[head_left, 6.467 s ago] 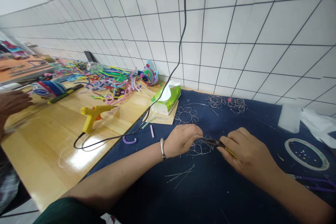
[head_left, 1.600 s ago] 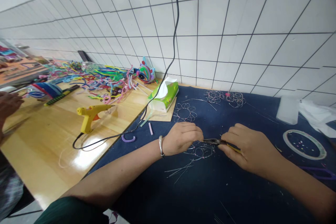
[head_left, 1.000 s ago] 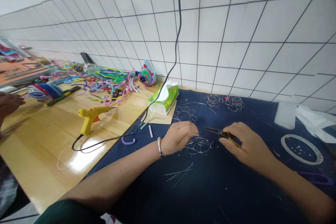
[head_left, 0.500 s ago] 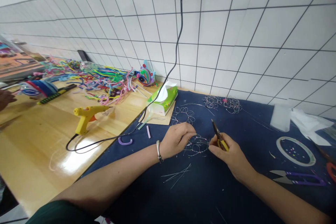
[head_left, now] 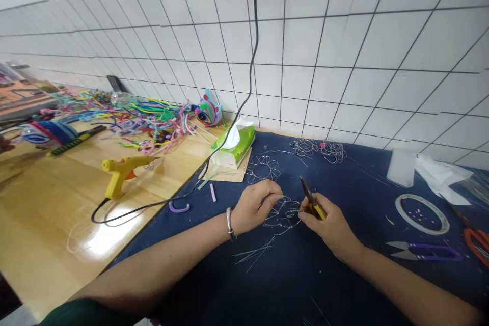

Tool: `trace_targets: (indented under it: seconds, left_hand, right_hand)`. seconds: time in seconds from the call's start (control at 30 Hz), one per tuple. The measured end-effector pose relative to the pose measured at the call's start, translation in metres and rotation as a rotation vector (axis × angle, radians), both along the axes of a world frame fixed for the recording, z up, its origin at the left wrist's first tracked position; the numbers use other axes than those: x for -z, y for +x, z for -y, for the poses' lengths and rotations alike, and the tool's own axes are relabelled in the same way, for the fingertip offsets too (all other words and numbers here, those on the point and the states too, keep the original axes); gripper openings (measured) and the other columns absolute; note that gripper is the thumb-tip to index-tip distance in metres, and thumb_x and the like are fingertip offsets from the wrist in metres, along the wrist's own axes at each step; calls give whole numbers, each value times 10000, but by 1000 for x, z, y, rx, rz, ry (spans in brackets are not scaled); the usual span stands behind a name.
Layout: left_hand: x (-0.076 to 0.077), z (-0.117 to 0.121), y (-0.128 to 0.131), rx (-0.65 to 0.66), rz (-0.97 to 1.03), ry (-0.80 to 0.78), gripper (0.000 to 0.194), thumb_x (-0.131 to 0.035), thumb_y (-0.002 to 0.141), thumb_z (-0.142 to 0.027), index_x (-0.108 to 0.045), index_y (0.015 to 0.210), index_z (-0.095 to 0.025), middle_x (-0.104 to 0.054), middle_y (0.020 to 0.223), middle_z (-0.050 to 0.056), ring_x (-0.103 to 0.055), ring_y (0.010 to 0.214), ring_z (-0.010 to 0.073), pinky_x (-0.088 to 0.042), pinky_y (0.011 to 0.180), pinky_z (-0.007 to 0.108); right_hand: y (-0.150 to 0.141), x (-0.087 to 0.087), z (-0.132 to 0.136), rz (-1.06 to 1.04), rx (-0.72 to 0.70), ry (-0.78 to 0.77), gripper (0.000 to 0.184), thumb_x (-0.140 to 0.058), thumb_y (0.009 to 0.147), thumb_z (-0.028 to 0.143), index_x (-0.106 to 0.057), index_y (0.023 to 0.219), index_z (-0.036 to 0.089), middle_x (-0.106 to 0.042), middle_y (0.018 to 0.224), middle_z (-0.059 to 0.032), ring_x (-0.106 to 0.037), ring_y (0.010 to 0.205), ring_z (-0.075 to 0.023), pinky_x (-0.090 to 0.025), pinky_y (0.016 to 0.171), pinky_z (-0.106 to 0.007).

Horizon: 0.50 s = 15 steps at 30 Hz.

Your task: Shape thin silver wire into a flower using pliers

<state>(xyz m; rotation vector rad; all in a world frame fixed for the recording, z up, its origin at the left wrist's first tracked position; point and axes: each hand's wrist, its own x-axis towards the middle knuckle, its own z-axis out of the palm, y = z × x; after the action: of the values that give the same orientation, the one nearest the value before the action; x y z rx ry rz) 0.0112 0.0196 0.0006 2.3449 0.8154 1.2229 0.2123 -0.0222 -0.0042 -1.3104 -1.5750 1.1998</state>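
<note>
fingers (head_left: 272, 194) of left hand (head_left: 252, 208) pinched on beaded wire frame (head_left: 281, 224); right hand (head_left: 331, 225) grips pliers (head_left: 312, 204), fingertips (head_left: 304, 216) touching frame's edge.

Two hands above a blue cloth (head_left: 344, 293). The left hand (head_left: 254, 206) pinches a beaded wire piece (head_left: 282, 225) at its far left edge; the right hand (head_left: 332, 224) grips pliers (head_left: 311, 200), tips pointing away from the person, its fingertips at the piece's right edge. Loose wires (head_left: 255, 253) lie on the near side, a wire flower (head_left: 272, 169) beyond. Right: purple snips (head_left: 422, 250) and a ring (head_left: 402, 218) around small bits (head_left: 418, 214). Left: a glue gun (head_left: 118, 175).
</note>
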Motion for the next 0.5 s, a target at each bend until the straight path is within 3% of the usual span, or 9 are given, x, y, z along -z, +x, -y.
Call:
trace_targets:
  seconds: [0.33, 0.5]
  left_hand:
    - [4, 0, -2, 51, 44, -74, 108, -434, 854, -108, -529, 832, -156, -575, 748, 16, -548, 712, 100, -451, 700, 246]
    - [2, -2, -4, 87, 47, -60, 125, -428, 854, -108, -538, 816, -155, -583, 764, 28, -554, 749, 111, -457, 713, 257]
  right_hand:
    - [7, -9, 1, 36, -72, -4, 178, -486, 815, 372, -511, 897, 216, -493, 770, 22, -471, 703, -109, -399, 665, -242]
    - [20, -17, -11, 319, 39, 93, 250, -522, 776, 420, -540, 937, 229, -550, 859, -8, -502, 763, -151, -388, 696, -297]
